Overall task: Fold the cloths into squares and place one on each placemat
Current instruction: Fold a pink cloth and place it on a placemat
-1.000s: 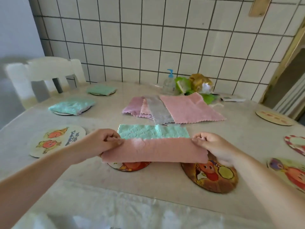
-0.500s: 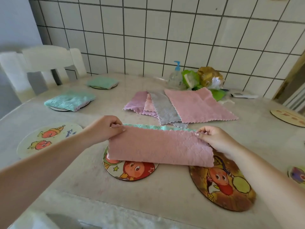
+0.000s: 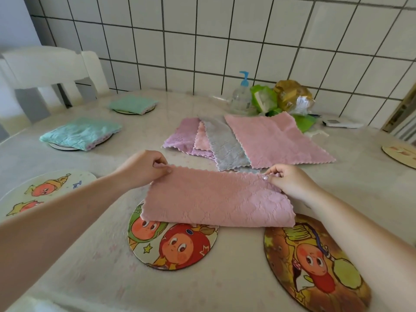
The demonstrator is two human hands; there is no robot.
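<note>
Two bare hands, the left hand [image 3: 144, 168] and the right hand [image 3: 290, 184], each pinched a far corner of the plush pink cloth [image 3: 216, 200], folded into a long scallop-edged rectangle on the pale table [image 3: 202, 278], its near fold overlapping a round cartoon-printed placemat [image 3: 173, 246].

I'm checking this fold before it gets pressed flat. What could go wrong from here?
The left hand and right hand pinch only the far corners of the pink textured cloth, so its layers may slip askew and spoil the square. The cloth also overlaps the round cartoon placemat and touches the round brown placemat; it could end up straddling both instead of sitting on one.
</note>
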